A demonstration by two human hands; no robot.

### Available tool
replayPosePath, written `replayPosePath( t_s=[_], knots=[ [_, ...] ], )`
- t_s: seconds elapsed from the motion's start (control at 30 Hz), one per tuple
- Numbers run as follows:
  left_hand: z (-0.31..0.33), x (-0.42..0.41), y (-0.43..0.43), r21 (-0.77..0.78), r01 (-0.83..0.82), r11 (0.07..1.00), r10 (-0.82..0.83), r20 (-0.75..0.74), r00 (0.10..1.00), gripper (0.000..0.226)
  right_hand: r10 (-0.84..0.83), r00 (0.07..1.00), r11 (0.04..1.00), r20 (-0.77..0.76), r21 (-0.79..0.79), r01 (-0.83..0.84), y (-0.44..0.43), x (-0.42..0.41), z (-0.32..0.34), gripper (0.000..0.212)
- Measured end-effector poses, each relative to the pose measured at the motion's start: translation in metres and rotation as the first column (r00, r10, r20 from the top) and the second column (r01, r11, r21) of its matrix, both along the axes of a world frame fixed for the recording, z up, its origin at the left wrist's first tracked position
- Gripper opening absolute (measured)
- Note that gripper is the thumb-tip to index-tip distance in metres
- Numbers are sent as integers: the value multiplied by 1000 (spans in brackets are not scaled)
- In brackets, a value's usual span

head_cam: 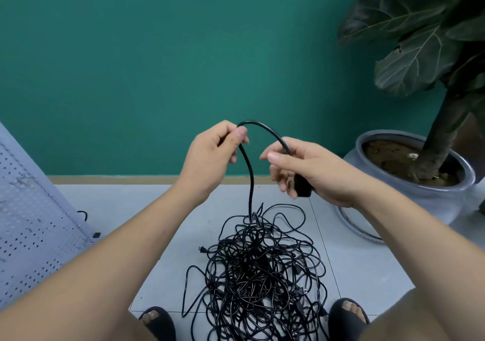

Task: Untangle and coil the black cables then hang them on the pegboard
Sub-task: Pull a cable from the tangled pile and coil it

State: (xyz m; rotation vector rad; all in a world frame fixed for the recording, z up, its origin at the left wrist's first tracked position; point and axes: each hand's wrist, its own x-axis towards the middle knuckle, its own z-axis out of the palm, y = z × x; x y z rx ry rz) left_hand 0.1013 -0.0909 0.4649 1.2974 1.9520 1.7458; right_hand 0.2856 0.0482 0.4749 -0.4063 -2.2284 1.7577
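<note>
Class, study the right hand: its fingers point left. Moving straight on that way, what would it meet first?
The right hand would probably meet the hanging stretch of black cable first, then the left hand, though depth is unclear.

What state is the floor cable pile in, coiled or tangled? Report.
Tangled: the cable pile is a mass of crossing loops; one strand rises to the left hand and right hand.

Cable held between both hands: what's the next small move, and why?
Probably lift the left hand to draw more cable out of the pile. The right hand grips the plug, the left pinches the cable past a short arch, and the rest drops straight into that pile: too little free length to coil.
</note>
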Motion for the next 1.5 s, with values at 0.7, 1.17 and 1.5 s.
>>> replayPosePath(
  t_s=[0.7,1.17,1.5],
  knots=[
    [17,30,4,110,108,988,-133,254,958,23,-125,992,951,-29,-287,112,-55,-8,-13,43],
    [-62,66,11,-368,504,782,-367,381,848,62,-497,862,776,-101,-496,389,-38,-7,5,71],
    [-104,91,-1,-489,612,622,-285,587,758,63,-649,737,745,-189,-352,566,-20,-11,6,68]
  ],
)
